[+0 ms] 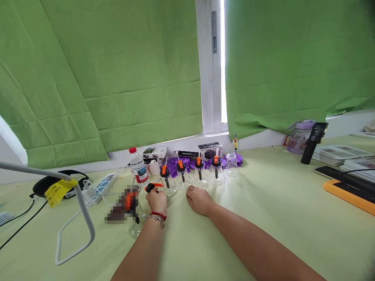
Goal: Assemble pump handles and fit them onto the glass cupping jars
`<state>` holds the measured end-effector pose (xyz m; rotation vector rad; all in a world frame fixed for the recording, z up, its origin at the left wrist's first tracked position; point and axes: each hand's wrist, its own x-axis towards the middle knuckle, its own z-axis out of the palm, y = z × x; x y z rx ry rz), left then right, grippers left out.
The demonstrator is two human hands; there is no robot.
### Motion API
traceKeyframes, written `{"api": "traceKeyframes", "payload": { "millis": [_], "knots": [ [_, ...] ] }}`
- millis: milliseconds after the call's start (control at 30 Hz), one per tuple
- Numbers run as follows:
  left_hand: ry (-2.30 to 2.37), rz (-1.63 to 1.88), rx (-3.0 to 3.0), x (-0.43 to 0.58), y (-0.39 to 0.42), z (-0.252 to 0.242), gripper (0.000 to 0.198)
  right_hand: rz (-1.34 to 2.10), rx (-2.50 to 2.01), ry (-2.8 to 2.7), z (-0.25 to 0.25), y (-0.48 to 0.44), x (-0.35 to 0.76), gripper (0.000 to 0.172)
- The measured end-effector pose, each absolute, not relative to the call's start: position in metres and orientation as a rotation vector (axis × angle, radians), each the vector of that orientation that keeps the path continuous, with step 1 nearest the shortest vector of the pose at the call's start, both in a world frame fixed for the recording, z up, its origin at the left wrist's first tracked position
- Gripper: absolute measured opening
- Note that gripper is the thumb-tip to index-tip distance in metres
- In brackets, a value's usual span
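My left hand (158, 203) is closed around a small black piece (151, 187), which sticks out above the fingers. A thin orange strip (158, 184) shows just behind it; whether the two are joined I cannot tell. My right hand (199, 200) rests on the table with its fingers curled together, and whatever they hold is hidden. Beyond both hands stands a row of clear glass bottles with black-and-orange tops, among them one glass bottle (200, 178) just past my right fingers. Left of my left wrist is another such glass bottle (135, 228), its upper part blurred by pixelation.
A red-capped water bottle (138, 168) stands at the back left. Behind the row lie purple lattice pieces (173, 167) and small boxes (210, 151). A white power strip (107, 182) and grey metal frame (88, 218) occupy the left; a black comb (313, 144) and orange-edged object (348, 197) the right.
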<state>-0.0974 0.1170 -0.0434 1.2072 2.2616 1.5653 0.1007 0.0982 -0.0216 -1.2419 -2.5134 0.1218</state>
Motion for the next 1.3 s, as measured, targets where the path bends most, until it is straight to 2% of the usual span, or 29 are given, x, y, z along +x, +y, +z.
{"api": "traceKeyframes", "payload": {
  "millis": [300, 433, 533, 667, 733, 800, 933, 1033, 1167, 1300],
  "knots": [
    [2.15, 1.905, 1.415, -0.082, 0.099, -0.016, 0.046, 0.222, -1.232, -2.467, -0.02, 0.098, 0.101, 0.024],
    [2.02, 2.112, 1.832, -0.068, 0.079, -0.001, 0.056, 0.307, -1.169, -2.413, -0.018, 0.097, 0.103, 0.025],
    [1.911, 2.116, 2.117, -0.052, 0.062, 0.009, 0.061, 0.606, -0.92, -2.249, -0.008, 0.091, 0.103, 0.036],
    [1.719, 2.027, 2.373, -0.029, 0.036, 0.016, 0.068, 1.267, -0.498, -1.948, 0.017, 0.077, 0.103, 0.046],
    [1.614, 1.94, 2.419, -0.02, 0.023, 0.016, 0.07, 1.518, -0.329, -1.866, 0.029, 0.072, 0.105, 0.044],
    [1.515, 1.863, 2.551, -0.013, 0.014, 0.015, 0.073, 1.628, -0.252, -1.847, 0.038, 0.069, 0.109, 0.037],
    [1.43, 1.765, 2.642, -0.008, 0.008, 0.012, 0.071, 1.528, -0.325, -1.953, 0.048, 0.072, 0.121, 0.021],
    [1.309, 1.827, 2.45, -0.012, 0.015, 0.009, 0.057, 1.223, -0.51, -2.157, 0.055, 0.077, 0.133, 0.012],
    [1.109, 1.955, 1.738, -0.02, 0.026, 0.011, 0.043, 0.638, -0.817, -2.411, 0.066, 0.083, 0.15, 0.012],
    [1.09, 1.653, 1.397, -0.024, 0.033, 0.017, 0.046, 0.402, -1.002, -2.645, 0.071, 0.085, 0.163, 0.014]
  ]
}}
